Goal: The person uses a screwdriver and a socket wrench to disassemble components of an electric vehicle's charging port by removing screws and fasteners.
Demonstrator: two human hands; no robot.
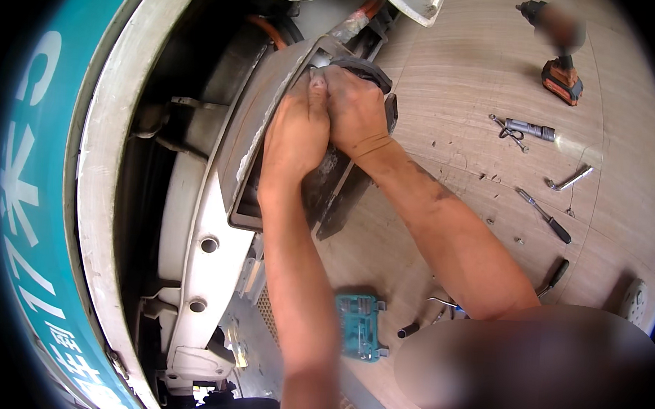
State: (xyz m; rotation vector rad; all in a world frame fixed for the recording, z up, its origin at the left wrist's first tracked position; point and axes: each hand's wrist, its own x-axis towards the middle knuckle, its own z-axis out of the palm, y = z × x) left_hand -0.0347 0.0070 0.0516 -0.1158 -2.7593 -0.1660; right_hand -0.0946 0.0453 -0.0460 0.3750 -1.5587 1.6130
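Both hands are inside the upper end of an open grey metal box (244,140) fixed to the vehicle's frame. My left hand (297,131) is closed, its thumb lying against the right hand. Just beside it my right hand (356,108) is curled into a fist next to a dark curved part (372,72). Whatever the fingers grip is hidden under the knuckles. Above the box, a cable with an orange and silvery wrapping (350,25) runs toward its upper end. The lower part of the box's inside is partly covered by my forearms.
A teal vehicle panel (39,101) and a white holed beam (213,273) stand at left. On the floor at right are a cordless power tool (562,81), a lit flashlight (530,129), an angled wrench (570,178) and a dark-handled driver (543,215). A teal tool case (345,328) sits below.
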